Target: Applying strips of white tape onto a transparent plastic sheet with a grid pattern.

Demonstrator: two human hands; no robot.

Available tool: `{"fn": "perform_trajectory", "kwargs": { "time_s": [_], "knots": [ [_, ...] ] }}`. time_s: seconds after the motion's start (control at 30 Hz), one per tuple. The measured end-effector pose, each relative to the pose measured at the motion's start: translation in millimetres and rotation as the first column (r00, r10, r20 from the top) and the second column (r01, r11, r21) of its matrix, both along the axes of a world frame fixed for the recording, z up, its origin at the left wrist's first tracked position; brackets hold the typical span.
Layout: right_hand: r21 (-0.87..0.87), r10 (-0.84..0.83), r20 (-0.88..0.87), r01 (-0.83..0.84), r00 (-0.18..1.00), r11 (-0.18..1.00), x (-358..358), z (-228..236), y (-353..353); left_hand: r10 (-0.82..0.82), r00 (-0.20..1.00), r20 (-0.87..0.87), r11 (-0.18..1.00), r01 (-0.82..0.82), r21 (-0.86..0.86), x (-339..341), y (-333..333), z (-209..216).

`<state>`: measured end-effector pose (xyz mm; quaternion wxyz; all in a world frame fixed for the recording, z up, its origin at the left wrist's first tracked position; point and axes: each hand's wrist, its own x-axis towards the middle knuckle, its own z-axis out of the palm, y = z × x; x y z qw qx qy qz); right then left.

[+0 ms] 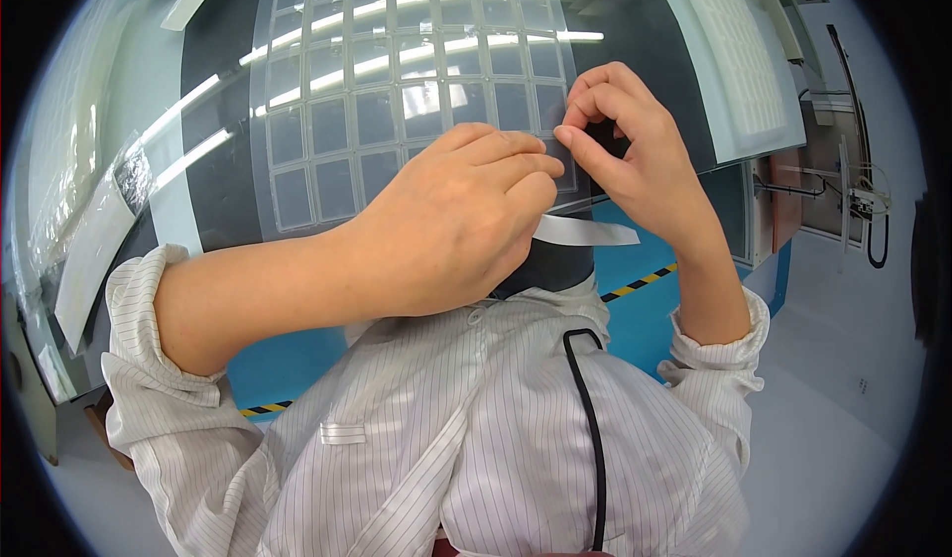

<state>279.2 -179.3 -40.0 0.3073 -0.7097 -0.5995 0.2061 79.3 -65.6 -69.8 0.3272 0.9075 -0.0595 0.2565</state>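
Observation:
A clear plastic tray (pixel 332 125) with rows of rectangular pockets lies before me on a dark surface. Over its near right corner, my left hand (pixel 476 210) is closed, fingers bent together and pointing right. A narrow white strip (pixel 587 232) sticks out from beneath this hand, past the near edge of the table; where the hand grips it is hidden. Close by on the right, my right hand (pixel 640 145) is pinched, thumb against index finger, at the tray's right edge. Whatever lies between those fingertips is too small to make out.
Plastic-wrapped sheets (pixel 74 130) and a loose white strip (pixel 94 259) lie at the left. A white pocketed tray (pixel 729 46) rests on the table at the right. Bright lamp reflections cross the clear tray. Blue floor with yellow-black tape (pixel 640 282) shows below the table.

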Motion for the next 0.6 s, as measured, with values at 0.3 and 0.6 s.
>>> {"fn": "perform_trajectory", "kwargs": {
  "time_s": [0.3,0.6],
  "knots": [
    [-0.021,0.024,-0.144,-0.027,0.989,0.999,9,-1,-5,0.006,1.0,-0.01,1.0,-0.006,0.017,0,-2,-2],
    [-0.021,0.028,-0.137,-0.031,0.99,0.999,8,-5,-3,-0.003,1.0,-0.014,1.0,0.003,0.012,0,0,-2]
  ]
}}
